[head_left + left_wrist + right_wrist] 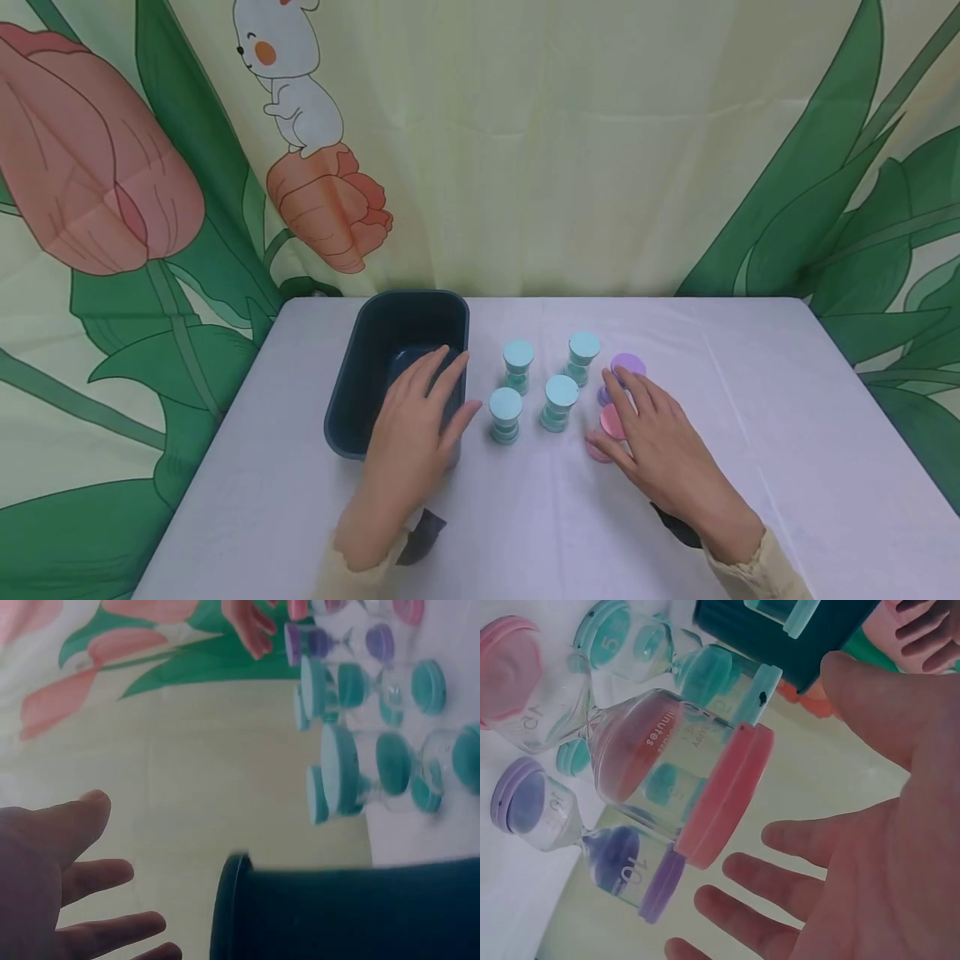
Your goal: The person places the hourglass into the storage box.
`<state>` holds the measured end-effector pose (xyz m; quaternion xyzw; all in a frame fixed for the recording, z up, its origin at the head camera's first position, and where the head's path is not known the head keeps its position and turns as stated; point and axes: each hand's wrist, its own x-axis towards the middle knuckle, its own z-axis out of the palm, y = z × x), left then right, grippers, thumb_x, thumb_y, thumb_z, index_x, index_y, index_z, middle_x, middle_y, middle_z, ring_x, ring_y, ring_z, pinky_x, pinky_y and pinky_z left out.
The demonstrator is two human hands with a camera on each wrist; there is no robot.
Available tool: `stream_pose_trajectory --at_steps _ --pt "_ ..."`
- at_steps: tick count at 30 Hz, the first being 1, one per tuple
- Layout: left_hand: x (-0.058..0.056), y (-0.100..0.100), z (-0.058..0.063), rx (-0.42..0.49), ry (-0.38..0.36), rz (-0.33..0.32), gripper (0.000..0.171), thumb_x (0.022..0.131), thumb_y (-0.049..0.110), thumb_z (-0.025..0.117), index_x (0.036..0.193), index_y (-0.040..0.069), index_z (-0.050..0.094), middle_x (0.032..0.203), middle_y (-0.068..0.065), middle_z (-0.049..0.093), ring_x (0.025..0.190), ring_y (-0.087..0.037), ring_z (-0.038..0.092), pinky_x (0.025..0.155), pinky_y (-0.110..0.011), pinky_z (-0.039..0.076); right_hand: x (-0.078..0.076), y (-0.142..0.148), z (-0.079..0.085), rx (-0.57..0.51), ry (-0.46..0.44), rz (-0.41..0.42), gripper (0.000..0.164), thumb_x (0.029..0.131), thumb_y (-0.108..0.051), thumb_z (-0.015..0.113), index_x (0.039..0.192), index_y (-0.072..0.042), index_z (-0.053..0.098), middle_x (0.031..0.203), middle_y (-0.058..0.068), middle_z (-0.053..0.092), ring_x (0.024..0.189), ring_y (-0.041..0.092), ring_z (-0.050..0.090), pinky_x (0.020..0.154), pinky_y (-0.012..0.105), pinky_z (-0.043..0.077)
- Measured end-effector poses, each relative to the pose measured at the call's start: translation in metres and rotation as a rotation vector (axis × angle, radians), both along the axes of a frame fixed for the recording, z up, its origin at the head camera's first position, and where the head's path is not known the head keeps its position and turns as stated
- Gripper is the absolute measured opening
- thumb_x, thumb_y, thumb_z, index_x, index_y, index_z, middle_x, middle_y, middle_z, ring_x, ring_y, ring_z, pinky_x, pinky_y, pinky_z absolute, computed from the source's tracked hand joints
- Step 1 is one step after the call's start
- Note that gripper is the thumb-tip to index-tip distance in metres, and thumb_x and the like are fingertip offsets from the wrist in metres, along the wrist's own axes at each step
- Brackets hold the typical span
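My left hand [412, 433] hovers over the right front part of a dark blue bin [378, 329], fingers spread and holding nothing. Just right of the bin stand several teal sand timers [506, 406], upright on the table. A pink sand timer [612, 422] and a purple sand timer [628, 364] stand farther right, partly covered by my right hand [667, 442] in the head view. In the right wrist view, the fingers of that hand are extended beside the cap of the pink sand timer [727, 796], apart from it. The purple sand timer [619, 851] is beyond the pink one.
A white cloth covers the table [750, 400]. Behind it hangs a printed curtain [570, 167] with leaves, a tulip and a rabbit on a carrot. A dark strap piece [422, 537] shows under the left wrist.
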<state>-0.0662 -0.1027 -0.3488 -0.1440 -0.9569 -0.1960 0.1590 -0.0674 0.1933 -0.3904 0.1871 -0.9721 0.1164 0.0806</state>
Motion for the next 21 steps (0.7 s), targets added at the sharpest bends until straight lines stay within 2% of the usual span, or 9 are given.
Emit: stream_pose_trajectory --at_steps 12,21 --pt "-0.007 -0.048 0.002 0.077 0.058 0.018 0.056 0.094 0.035 0.068 0.144 0.016 0.052 0.146 -0.012 0.051 0.135 -0.033 0.047 0.106 -0.055 0.042 0.000 0.004 0.004 -0.045 -0.093 -0.002 0.081 0.092 -0.046 0.067 0.150 0.000 0.034 0.147 0.021 0.042 0.132 0.040 0.040 0.107 0.058 0.037" --pt "-0.010 -0.075 0.001 0.108 0.047 0.070 0.053 0.094 0.026 0.070 0.142 0.011 0.053 0.141 -0.016 0.053 0.130 -0.036 0.050 0.102 -0.057 0.045 -0.001 0.011 0.008 -0.084 -0.105 0.014 0.078 0.090 -0.041 0.071 0.148 -0.001 0.038 0.143 0.020 0.046 0.131 0.038 0.044 0.104 0.055 0.043"
